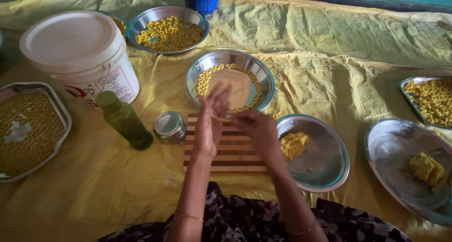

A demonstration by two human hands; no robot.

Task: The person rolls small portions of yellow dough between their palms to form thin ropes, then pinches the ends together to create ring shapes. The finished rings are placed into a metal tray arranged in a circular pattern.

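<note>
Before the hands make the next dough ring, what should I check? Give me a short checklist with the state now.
1. Striped board lies flat under the hands: ok.
2. Left hand and right hand meet over the board: ok.
3. Dough strip between the fingers: cannot tell, blurred.
4. Steel plate has bare middle for more rings: ok.
5. Dough lump within reach in the plate at right: ok.
6. Green bottle upright, apart from the board: ok.

To my left stand a white bucket [77, 53], a green bottle [125, 121] and a small steel tin [169, 127].
</note>
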